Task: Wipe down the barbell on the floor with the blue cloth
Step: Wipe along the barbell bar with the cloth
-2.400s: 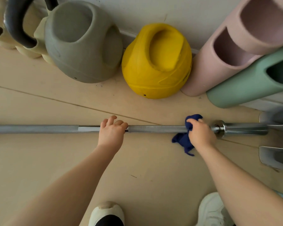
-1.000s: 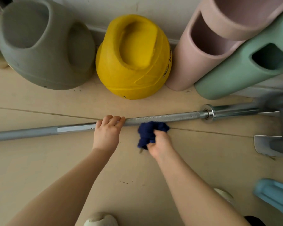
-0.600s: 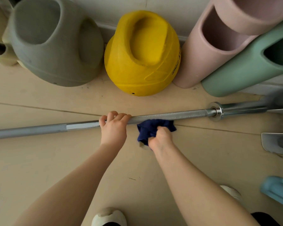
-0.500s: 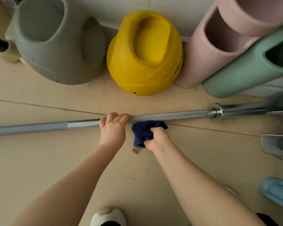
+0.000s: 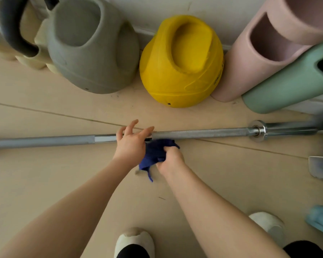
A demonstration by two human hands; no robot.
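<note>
Two white shoe toes (image 5: 134, 239) at the near edge, on a tan floor (image 5: 45, 183). Right hand (image 5: 171, 160): fingers curled round a bunched blue cloth (image 5: 155, 153), which sits just on the near side of the barbell; whether it touches the bar cannot be told. Left hand (image 5: 131, 144): over the bar beside the cloth, fingers spread and lifted, gripping nothing. Barbell (image 5: 203, 133): flat on the floor, long axis running left to right across the view, collar and sleeve end pointing right. Beyond it, against the wall: grey kettlebell (image 5: 90, 47), yellow kettlebell (image 5: 181, 62), pink cylinder (image 5: 250, 62), green cylinder (image 5: 287, 86).
</note>
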